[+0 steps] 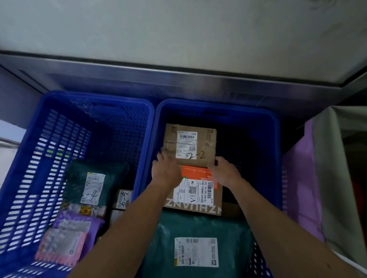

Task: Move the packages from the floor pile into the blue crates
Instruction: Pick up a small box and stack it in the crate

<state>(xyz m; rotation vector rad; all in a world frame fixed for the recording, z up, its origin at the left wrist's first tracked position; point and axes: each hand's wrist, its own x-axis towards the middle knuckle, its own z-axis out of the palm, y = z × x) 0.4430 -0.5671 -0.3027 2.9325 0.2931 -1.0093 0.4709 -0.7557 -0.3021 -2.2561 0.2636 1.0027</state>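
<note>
Head view, looking straight down: both hands are inside the right blue plastic crate [270,144], gripping the near edge of a brown cardboard box with a white label and "2-2" handwritten on it [190,142]. The left hand [165,172] clamps the near-left corner, fingers curled over the top. The right hand [224,170] pinches the near-right corner. The box sits toward the far end of the crate floor, apparently just being set down.

Here's the risk, as I read it: the hold is only on one edge, so if the box isn't fully down, the far side could drop and it could land tilted. Its near edge touches the orange-and-brown carton printed with large white letters [199,189], so a push backward could ride it up on that carton. Both forearms cross the crate rim, and a quick pull-out could snag the dark green plastic mailer bag with a white label [195,251] lying nearest.

The count, then. Two blue crates: this one and the left blue slotted crate [36,173]. Right crate: three packages in sight, two boxes and one mailer. Left crate: a second dark green mailer marked "-4" [94,180], a purple mailer [76,222], a pink bubble mailer [62,246], a small box with a handwritten label [123,198], plus at least one more, part-hidden, so I can't give a firm total. The floor pile is out of view.
</note>
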